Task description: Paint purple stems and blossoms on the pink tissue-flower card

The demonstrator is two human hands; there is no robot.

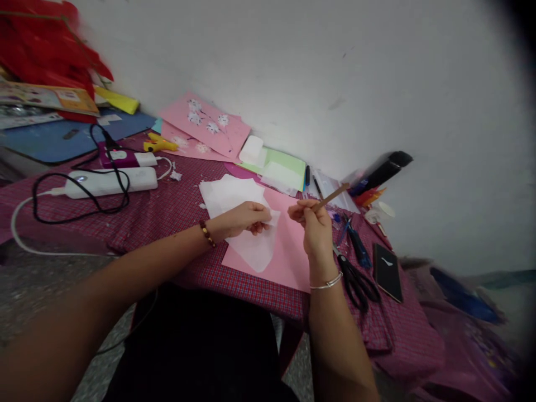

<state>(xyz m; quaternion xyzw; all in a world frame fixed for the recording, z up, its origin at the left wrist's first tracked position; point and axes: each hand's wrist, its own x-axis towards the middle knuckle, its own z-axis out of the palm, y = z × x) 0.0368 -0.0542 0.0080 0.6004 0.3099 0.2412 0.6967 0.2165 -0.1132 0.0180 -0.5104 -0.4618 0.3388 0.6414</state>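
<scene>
My left hand (253,216) is closed, pinching a small piece of white tissue paper (274,218) between thumb and fingers. Below it, thin white sheets (255,251) lie over a pink sheet of paper (293,245). To the right, my right hand (314,220) is raised above the pink sheet, its fingers wrapped round a slim brown stick (334,195) that slants up and to the right. Whether the stick is a pencil or a brush I cannot tell. The two hands are apart.
Black-handled scissors (355,279), a dark blue tool (359,248) and a black notebook (387,272) lie at the right. Pink cards with white flowers (209,125) rest against the wall. On the left are a white power strip (113,183), cables and a yellow glue gun (159,143).
</scene>
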